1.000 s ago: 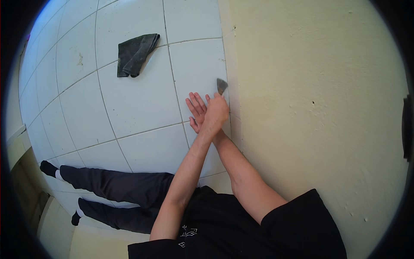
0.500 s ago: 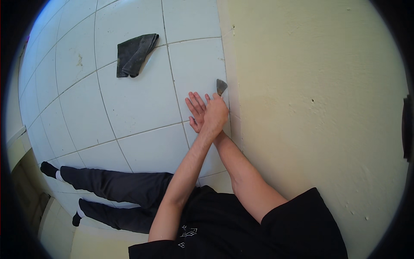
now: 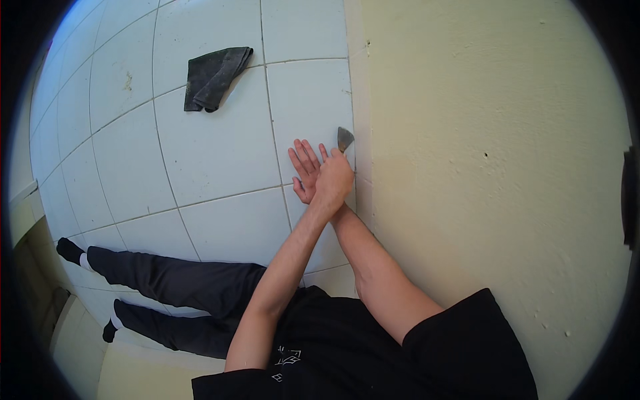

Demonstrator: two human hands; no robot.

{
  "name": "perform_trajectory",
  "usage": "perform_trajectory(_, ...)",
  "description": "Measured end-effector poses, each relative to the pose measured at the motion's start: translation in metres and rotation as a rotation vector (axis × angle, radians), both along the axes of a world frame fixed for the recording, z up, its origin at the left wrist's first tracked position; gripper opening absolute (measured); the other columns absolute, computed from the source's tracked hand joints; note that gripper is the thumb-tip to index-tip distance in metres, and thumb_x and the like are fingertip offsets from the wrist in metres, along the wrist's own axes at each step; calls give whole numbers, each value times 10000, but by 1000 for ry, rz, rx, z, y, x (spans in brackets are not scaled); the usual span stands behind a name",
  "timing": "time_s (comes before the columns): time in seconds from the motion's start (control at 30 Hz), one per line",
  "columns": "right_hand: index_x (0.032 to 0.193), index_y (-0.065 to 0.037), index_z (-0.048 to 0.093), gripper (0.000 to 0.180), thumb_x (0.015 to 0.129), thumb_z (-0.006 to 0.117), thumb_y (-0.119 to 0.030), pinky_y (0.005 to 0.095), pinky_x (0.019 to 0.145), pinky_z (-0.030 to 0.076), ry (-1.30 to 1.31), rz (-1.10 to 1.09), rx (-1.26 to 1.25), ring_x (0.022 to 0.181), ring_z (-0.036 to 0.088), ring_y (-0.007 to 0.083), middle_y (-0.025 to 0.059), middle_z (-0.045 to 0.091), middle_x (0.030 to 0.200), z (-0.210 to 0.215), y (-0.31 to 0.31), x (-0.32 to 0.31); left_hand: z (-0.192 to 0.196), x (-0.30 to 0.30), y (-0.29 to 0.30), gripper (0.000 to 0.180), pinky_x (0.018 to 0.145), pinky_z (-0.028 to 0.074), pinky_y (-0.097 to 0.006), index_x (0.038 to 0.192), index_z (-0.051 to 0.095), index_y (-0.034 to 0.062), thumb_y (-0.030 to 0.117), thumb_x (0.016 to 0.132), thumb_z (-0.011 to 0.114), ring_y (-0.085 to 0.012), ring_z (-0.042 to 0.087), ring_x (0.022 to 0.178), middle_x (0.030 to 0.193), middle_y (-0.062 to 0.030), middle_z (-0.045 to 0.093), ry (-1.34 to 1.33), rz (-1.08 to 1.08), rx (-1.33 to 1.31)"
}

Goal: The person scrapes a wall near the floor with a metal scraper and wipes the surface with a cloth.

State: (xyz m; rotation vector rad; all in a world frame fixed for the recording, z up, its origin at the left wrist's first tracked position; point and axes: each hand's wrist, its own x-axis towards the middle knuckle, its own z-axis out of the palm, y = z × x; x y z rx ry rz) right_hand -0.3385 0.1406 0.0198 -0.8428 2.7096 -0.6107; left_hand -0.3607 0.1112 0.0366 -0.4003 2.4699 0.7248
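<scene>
My left hand (image 3: pixel 336 179) is closed around the handle of a scraper (image 3: pixel 345 139). Its grey, flared blade points away from me, close to where the white tiled floor meets the wall's base strip; whether it touches the tile I cannot tell. Most of the handle is hidden in my fingers. My forearms cross, the left one above. Beneath and left of that fist, my right hand (image 3: pixel 307 170) is partly covered, its fingers spread over the tiles with nothing in them.
A folded dark grey cloth (image 3: pixel 217 79) lies on the floor, far left of my hands. The cream wall (image 3: pixel 487 200) rises close on my right. My legs in dark trousers (image 3: pixel 180 280) stretch out to the left.
The view has shifted slightly, so the cloth appears a little higher and further right. The scraper blade sits slightly lower in the picture. Both hands keep nearly the same pose.
</scene>
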Motion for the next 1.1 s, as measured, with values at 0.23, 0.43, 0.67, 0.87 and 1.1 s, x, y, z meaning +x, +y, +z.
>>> perform_trajectory(0.23,1574,-93,281,752,874,468,-290,579,1226,153,45,22,16,1543,191,264,97,205,1670,-1,-1,-3,10,23,8,507,1046,270,-563,1366,410,45,386,993,447,-427,348,1319,1394,-198,428,144,30,-746)
perform_trajectory(0.43,1576,-88,264,761,870,451,-300,496,1251,163,38,42,24,1543,188,271,105,201,1669,-13,-2,-4,6,-53,-2,307,857,482,-533,1154,473,-24,253,1023,452,-462,576,1065,1099,-267,603,79,110,-32)
perform_trajectory(0.67,1581,-86,243,762,893,460,-332,467,1262,149,53,58,119,1543,186,277,106,194,1671,-13,3,-1,10,-52,-7,275,777,574,-528,1051,510,-60,204,1045,434,-484,678,945,963,-308,679,17,14,186)
perform_trajectory(0.87,1574,-89,265,729,928,453,-369,460,1263,153,75,78,148,1532,217,278,111,224,1659,-14,0,-3,17,-55,-11,309,803,558,-549,1061,515,-72,222,1051,420,-510,663,952,966,-336,668,27,71,195)
perform_trajectory(1.1,1570,-103,295,698,938,447,-357,483,1253,161,-14,29,79,1528,230,282,106,229,1660,-16,-1,-4,9,-105,-15,323,824,546,-564,1066,523,-79,225,1052,415,-524,655,958,977,-347,665,67,115,274)
